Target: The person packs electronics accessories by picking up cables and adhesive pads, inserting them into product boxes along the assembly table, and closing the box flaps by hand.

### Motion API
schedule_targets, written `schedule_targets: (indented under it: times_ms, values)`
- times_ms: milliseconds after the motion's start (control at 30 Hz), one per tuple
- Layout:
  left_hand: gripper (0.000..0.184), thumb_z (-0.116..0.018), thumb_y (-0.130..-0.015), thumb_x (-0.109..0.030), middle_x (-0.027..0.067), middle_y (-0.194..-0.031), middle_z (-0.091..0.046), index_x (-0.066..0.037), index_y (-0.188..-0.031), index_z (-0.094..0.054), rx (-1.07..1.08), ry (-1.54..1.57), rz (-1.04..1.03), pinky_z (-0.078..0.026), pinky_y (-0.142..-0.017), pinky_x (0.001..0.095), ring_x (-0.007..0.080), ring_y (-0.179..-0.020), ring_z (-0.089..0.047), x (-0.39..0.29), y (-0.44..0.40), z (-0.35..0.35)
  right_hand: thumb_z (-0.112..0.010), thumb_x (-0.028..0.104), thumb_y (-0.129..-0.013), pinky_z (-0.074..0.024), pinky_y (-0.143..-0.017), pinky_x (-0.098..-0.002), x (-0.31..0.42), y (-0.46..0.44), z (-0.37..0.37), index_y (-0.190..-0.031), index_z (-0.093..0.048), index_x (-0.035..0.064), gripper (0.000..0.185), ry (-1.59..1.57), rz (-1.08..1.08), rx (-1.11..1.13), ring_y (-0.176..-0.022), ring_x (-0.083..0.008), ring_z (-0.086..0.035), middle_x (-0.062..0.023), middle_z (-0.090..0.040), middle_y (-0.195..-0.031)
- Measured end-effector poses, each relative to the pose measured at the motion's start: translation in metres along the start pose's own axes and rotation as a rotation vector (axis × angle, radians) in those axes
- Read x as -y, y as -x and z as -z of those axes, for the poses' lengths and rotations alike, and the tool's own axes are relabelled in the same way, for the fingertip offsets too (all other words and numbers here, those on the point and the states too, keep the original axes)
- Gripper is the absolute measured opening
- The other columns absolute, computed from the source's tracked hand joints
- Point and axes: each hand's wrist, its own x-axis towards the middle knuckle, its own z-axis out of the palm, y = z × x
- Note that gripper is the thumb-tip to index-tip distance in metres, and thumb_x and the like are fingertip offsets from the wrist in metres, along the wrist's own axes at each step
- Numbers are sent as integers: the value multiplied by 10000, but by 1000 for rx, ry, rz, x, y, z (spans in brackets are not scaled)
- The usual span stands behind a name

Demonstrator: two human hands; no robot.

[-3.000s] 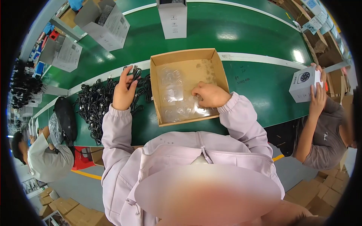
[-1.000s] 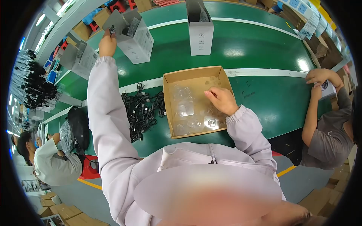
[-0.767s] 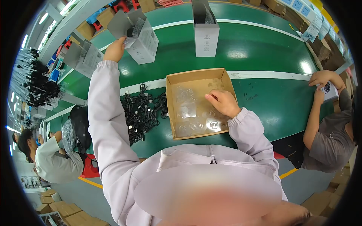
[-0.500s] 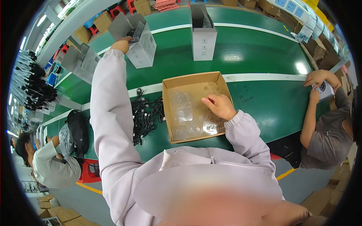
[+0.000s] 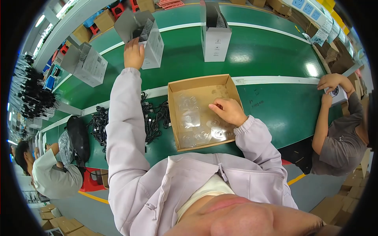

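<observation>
At the near side of an open white box [image 5: 154,51], my left hand [image 5: 134,55] has its fingers stretched up over the rim. Its fingertips are partly hidden, and I see nothing held there. Dark contents [image 5: 138,33] and bubble wrap [image 5: 147,28] show inside that box. My right hand [image 5: 229,111] is over a shallow cardboard tray [image 5: 172,114], fingers curled and thumb out; whatever may lie under the fingers is hidden. Clear plastic pieces [image 5: 189,118] lie in the tray, left of and below this hand.
Bundles of black cables [image 5: 159,116] lie left of the tray on the green table [image 5: 271,108]. Two more open white boxes, one at left [image 5: 91,67] and one at centre [image 5: 215,46], stand further back. At right, a co-worker's hands [image 5: 331,82] hold a small white box [image 5: 338,95].
My left hand has come out from over the box opening to its near side, and the arm has shifted right, uncovering more cables. My right hand stays nearly still over the tray.
</observation>
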Motion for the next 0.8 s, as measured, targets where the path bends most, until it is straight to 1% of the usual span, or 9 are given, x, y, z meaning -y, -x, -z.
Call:
schedule_targets:
  times_ms: [233, 300, 333, 433, 500, 567, 667, 733, 800]
  values:
    - [462, -558, -815, -266, 152, -1205, -482, 3, -1178, -457, -4, -138, -34, -331, -969, 408, 337, -1166, -391, -33, 9, 10, -580, 301, -801, -442, -589, -368, -14, 2, -3, -776, -580, 54, 248, -16, -5, 168, -648, -283, -562, -108, -589, -731]
    - [482, -566, -814, -276, 153, -1221, -473, 7, -1186, -450, 40, -168, -32, -329, -974, 400, 338, -1183, -376, -47, 35, 21, -611, 293, -781, -442, -602, -330, -28, 7, -11, -837, -572, 47, 255, 99, 171, 137, -669, -265, -550, -114, -569, -810]
    - [496, -579, -807, -289, 151, -1198, -491, 0, -1188, -449, 95, -98, -64, -347, -956, 390, 329, -1161, -402, -51, 44, 28, -627, 289, -772, -441, -609, -311, -32, 8, -13, -868, -569, 43, 270, 158, 269, 111, -680, -257, -544, -117, -560, -849]
    - [525, -605, -793, -316, 148, -1153, -526, -13, -1192, -447, 197, 43, -134, -382, -919, 369, 312, -1116, -454, -61, 61, 57, -653, 299, -742, -449, -638, -304, -33, 8, -12, -909, -562, 45, 317, 184, 238, 222, -719, -252, -549, -117, -540, -904]
    - [523, -627, -788, -308, 134, -1024, -590, -24, -1193, -454, 808, 502, 227, -421, -860, 333, 259, -1009, -546, -69, 71, 82, -667, 303, -728, -454, -652, -301, -30, 7, -10, -930, -559, 45, 345, 200, 223, 279, -739, -250, -552, -116, -531, -931]
    - [475, -661, -743, -327, 101, -852, -632, -82, -1125, -518, 1068, 606, 244, -471, -672, 327, 244, -778, -609, -71, 93, 85, -683, 293, -713, -453, -659, -302, -22, 5, -4, -941, -561, 44, 358, 110, 90, 381, -756, -237, -553, -110, -524, -927]
    - [402, -683, -705, -317, 90, -745, -608, -65, -998, -572, 1193, 510, 251, -457, -605, 325, 239, -681, -588, -87, 115, 85, -696, 281, -700, -455, -664, -303, -22, 3, -5, -952, -564, 45, 369, 65, 34, 428, -767, -227, -556, -107, -517, -930]
    - [340, -690, -676, -310, 85, -673, -563, -49, -860, -574, 1050, 517, 234, -438, -575, 326, 242, -619, -554, -86, 133, 68, -708, 266, -689, -458, -667, -305, -25, 5, -7, -963, -566, 49, 378, 69, 44, 427, -769, -220, -560, -107, -512, -940]
    - [319, -689, -670, -301, 88, -659, -550, -47, -810, -557, 1057, 577, 252, -433, -570, 326, 237, -608, -544, -88, 133, 68, -708, 261, -688, -458, -671, -308, -23, 5, -5, -965, -566, 53, 374, 66, 58, 385, -770, -224, -560, -107, -511, -942]
